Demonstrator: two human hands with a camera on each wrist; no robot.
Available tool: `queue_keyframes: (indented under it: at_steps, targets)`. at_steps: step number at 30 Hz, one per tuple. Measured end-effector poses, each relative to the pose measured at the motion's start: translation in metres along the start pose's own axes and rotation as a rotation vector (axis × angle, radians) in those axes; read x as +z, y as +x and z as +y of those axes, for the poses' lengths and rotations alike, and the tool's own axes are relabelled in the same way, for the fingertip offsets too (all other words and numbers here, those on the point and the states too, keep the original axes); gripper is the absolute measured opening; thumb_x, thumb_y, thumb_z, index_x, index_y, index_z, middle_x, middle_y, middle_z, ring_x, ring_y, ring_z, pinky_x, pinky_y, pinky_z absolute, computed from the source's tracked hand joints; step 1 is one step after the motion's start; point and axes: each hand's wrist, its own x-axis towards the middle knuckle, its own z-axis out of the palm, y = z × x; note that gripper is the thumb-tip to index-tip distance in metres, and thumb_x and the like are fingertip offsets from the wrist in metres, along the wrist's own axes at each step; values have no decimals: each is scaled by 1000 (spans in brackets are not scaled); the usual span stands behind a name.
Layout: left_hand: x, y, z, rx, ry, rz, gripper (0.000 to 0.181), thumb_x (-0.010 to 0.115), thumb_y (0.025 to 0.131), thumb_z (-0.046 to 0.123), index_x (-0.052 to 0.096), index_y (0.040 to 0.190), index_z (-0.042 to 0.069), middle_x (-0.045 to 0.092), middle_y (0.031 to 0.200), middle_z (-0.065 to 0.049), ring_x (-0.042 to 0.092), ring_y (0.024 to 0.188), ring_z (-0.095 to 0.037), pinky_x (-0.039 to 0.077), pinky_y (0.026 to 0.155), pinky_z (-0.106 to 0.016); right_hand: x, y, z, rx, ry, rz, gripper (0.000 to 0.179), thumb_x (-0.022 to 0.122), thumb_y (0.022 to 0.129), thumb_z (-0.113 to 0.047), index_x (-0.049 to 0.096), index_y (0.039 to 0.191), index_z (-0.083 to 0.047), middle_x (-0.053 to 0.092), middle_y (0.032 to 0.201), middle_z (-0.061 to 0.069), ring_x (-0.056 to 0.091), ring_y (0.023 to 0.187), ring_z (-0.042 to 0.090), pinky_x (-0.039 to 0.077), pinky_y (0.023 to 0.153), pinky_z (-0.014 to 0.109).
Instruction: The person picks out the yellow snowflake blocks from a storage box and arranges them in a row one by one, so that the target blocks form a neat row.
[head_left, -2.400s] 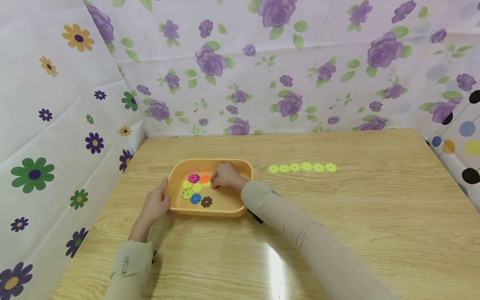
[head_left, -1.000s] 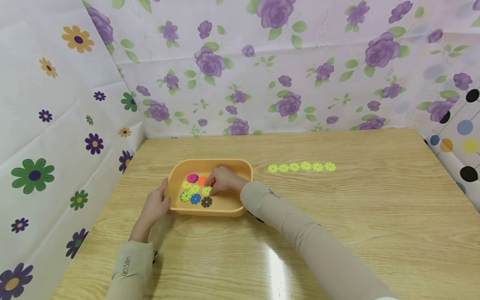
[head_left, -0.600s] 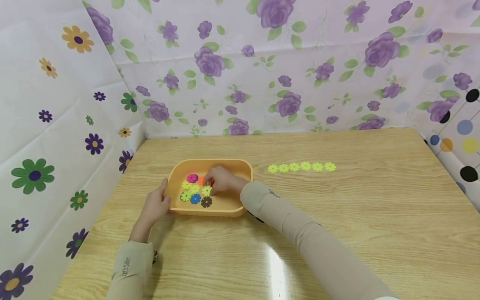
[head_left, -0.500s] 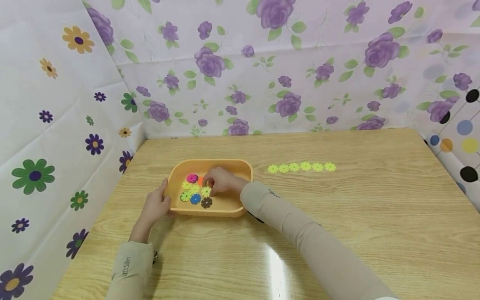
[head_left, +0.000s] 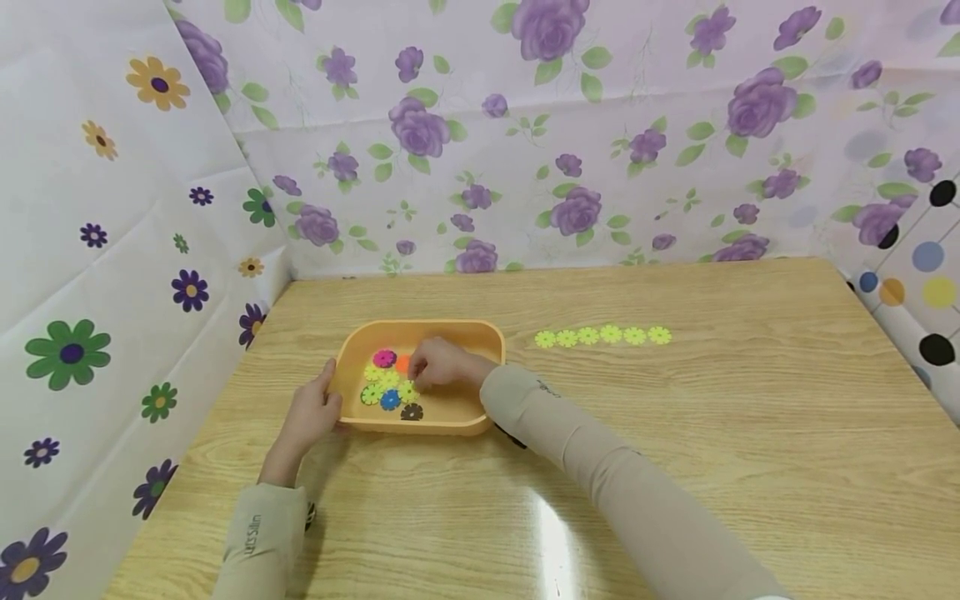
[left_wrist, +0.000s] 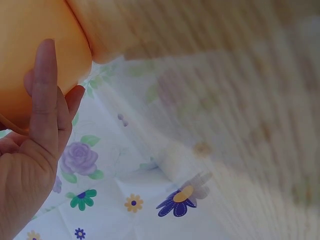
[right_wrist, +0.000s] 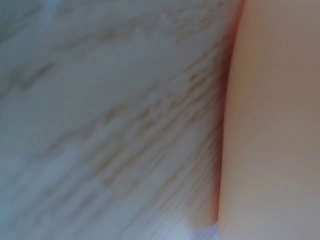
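Note:
An orange plastic basin (head_left: pixel 457 408) stands on the table, several flower-shaped plastic discs in its left half. My left hand (head_left: pixel 309 412) grips the basin's left end; in the left wrist view its index finger lies straight along the orange wall. Inside the basin, my right hand (head_left: pixel 441 363) curls its fingertips at the edge of a yellow-green flower disc (head_left: pixel 407 392) and pinches it. Around it lie a pink disc (head_left: pixel 385 358), an orange disc (head_left: pixel 402 365) partly behind the fingers, a blue disc (head_left: pixel 390 400), a dark brown disc (head_left: pixel 412 412) and more yellow-green ones.
To the right of the basin, several yellow-green flower discs (head_left: pixel 611 333) form a row on the wooden table (head_left: pixel 675 433). Flowered cloths (head_left: pixel 525 167) hang behind and on the left. The right wrist view shows only the basin wall (right_wrist: pixel 270 125) and blurred wood grain.
My right hand's fingertips have closed together at the yellow-green disc, which has shifted slightly forward and left. The dark brown disc has slid a little toward the front wall. My left hand stays put.

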Motion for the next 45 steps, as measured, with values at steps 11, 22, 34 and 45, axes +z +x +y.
queue_keyframes:
  at_steps: [11, 22, 34, 45]
  targets:
    - [-1, -1, 2, -49, -27, -31, 57, 36, 88, -4, 14, 140, -10, 33, 130, -39, 47, 48, -17, 53, 48, -30, -4, -2, -1, 102, 382, 128, 7, 65, 82, -6, 71, 82, -2, 64, 68, 6, 56, 56, 14, 51, 54, 23]
    - [-1, -1, 6, -32, -29, -29, 56, 35, 88, -6, 14, 139, -12, 31, 130, -41, 50, 48, -20, 54, 48, -33, -25, -27, -5, 157, 472, 149, 12, 62, 85, -12, 71, 88, -4, 67, 79, 13, 56, 66, 16, 46, 57, 25]
    - [1, -1, 3, -5, 56, 0, 56, 36, 87, -4, 17, 138, -13, 52, 84, -25, 43, 44, -14, 45, 40, -24, -46, -57, -1, 156, 512, 212, 14, 62, 85, -13, 70, 87, -2, 64, 72, 8, 56, 61, 13, 44, 57, 34]
    - [1, -1, 4, -10, 3, -11, 56, 36, 87, -4, 15, 139, -12, 32, 129, -41, 51, 45, -20, 52, 44, -29, -62, -93, 17, 165, 596, 273, 14, 60, 85, -12, 67, 78, -2, 60, 75, 21, 49, 59, 22, 37, 49, 24]
